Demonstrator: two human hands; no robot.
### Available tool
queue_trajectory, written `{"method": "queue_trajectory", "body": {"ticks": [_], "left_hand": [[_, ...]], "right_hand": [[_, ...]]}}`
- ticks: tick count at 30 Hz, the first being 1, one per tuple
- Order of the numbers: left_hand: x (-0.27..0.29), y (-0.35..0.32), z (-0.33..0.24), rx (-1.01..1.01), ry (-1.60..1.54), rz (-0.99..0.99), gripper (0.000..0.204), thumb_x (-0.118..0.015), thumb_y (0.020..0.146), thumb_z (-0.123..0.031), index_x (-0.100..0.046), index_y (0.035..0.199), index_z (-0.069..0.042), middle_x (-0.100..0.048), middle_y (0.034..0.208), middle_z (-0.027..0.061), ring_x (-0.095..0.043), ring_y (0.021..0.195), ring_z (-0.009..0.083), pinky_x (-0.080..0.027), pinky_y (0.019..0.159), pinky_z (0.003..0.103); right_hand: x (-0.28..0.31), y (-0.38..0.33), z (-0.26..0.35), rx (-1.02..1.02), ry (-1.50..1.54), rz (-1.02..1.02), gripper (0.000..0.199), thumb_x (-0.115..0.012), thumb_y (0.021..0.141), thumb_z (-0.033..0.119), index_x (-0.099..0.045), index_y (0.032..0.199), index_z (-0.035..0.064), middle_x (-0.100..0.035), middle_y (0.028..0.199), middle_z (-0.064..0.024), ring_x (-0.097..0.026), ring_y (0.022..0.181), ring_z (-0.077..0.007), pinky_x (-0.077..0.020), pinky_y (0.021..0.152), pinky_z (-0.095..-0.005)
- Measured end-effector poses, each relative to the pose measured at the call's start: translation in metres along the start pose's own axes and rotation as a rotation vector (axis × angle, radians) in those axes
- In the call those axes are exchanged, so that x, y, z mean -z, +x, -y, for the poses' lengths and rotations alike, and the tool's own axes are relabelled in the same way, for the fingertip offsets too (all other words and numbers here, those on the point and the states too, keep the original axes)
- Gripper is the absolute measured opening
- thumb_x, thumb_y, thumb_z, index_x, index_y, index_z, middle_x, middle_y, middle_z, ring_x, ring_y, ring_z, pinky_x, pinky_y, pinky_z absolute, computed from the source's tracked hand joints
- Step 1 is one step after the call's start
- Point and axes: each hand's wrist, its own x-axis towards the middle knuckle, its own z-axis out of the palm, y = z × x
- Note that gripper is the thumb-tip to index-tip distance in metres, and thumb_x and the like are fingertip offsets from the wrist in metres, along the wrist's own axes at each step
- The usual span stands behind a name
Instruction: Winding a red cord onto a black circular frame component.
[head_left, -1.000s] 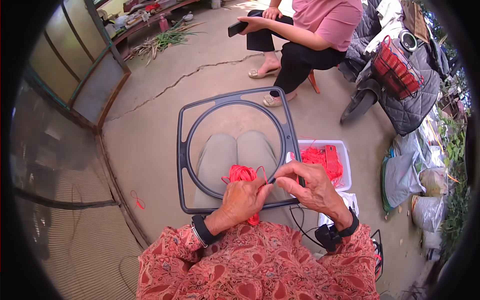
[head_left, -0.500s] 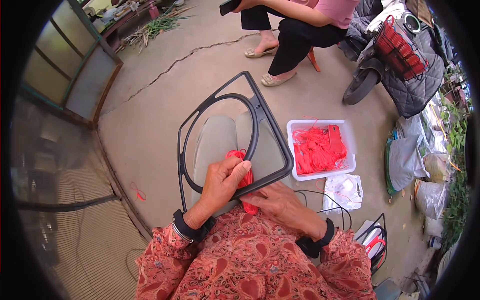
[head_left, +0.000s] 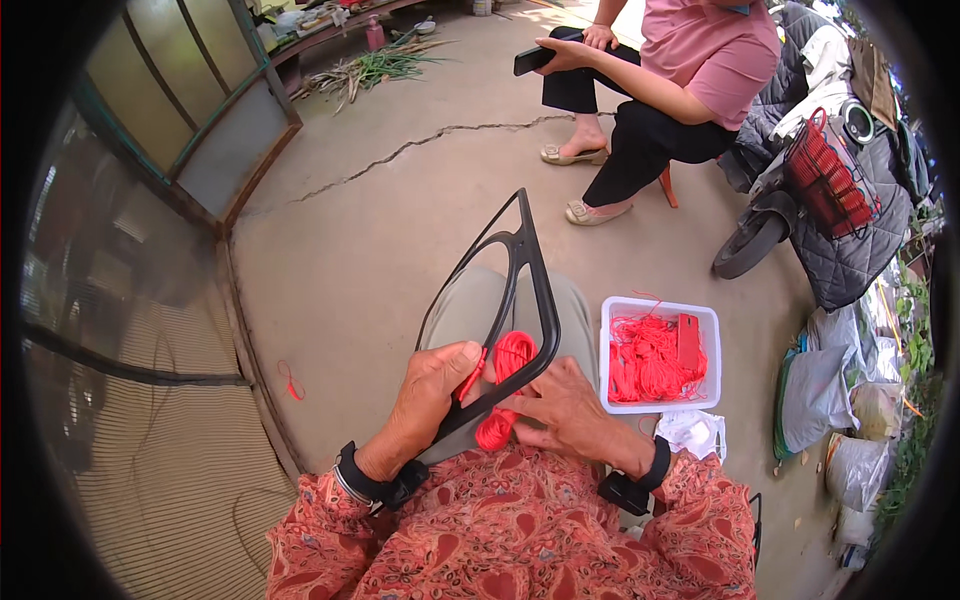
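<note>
The left hand is closed round the lower edge of a black plastic frame, tilted up on edge over the person's lap. The right hand lies behind that frame, its fingertips hidden, so its grip cannot be told; it touches a bundle of red thread. Just right on the concrete stands a white plastic tub holding more red thread. Beyond, a seated person holds a phone.
</note>
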Motion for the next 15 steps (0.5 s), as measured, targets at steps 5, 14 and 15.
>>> {"method": "queue_trajectory", "body": {"ticks": [5, 14, 15], "left_hand": [[-0.008, -0.001, -0.010, 0.031, -0.008, 0.023, 0.043, -0.047, 0.100, -0.037, -0.062, 0.080, -0.002, -0.049, 0.060, -0.0012, -0.042, 0.057, 0.0070, -0.033, 0.055, 0.023], [-0.011, 0.001, 0.008, 0.108, -0.012, 0.066, 0.043, -0.047, 0.101, -0.037, -0.063, 0.081, -0.002, -0.050, 0.061, -0.0008, -0.043, 0.057, 0.0077, -0.035, 0.056, 0.023], [-0.011, 0.001, 0.011, 0.103, -0.009, 0.064, 0.042, -0.048, 0.101, -0.036, -0.064, 0.082, -0.002, -0.051, 0.061, -0.0004, -0.044, 0.058, 0.0079, -0.035, 0.055, 0.024]], "right_hand": [[0.017, -0.011, 0.004, -0.273, 0.343, -0.373, 0.042, -0.073, 0.067, 0.012, -0.066, 0.108, 0.0107, -0.056, 0.117, -0.0083, -0.051, 0.112, -0.0263, -0.0403, 0.094, -0.0403], [-0.003, -0.010, 0.012, -0.533, 1.249, -0.467, 0.043, -0.067, 0.089, 0.012, -0.053, 0.129, -0.0004, -0.061, 0.109, -0.0040, -0.059, 0.099, -0.0118, -0.0483, 0.089, -0.0288], [-0.002, -0.009, 0.009, -0.534, 1.248, -0.465, 0.043, -0.067, 0.089, 0.012, -0.053, 0.129, -0.0004, -0.061, 0.109, -0.0040, -0.059, 0.099, -0.0118, -0.0483, 0.089, -0.0288]]}}
